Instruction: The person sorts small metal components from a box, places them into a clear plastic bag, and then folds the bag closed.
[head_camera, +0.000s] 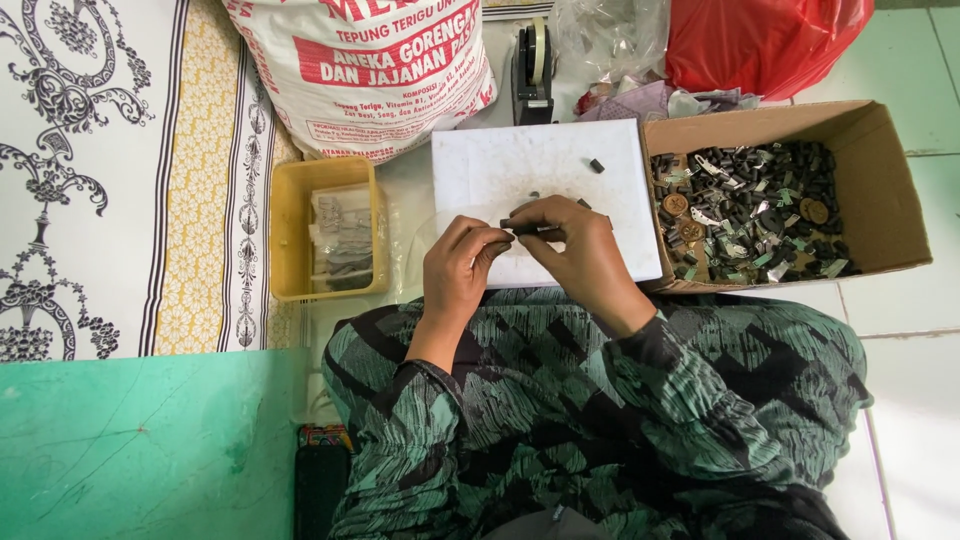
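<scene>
Small dark stick (527, 225), perhaps rubber, between both hands' fingers (492, 243).

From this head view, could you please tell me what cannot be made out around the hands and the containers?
- Small dark piece pinched between left hand and right hand: the fingers cover most of it, so its shape is unclear.
- Cardboard box: the dark bits inside are too small to tell apart.
- Yellow tray: its clear packets hold blurred contents.
- Red bag: cut off by the top edge.
</scene>
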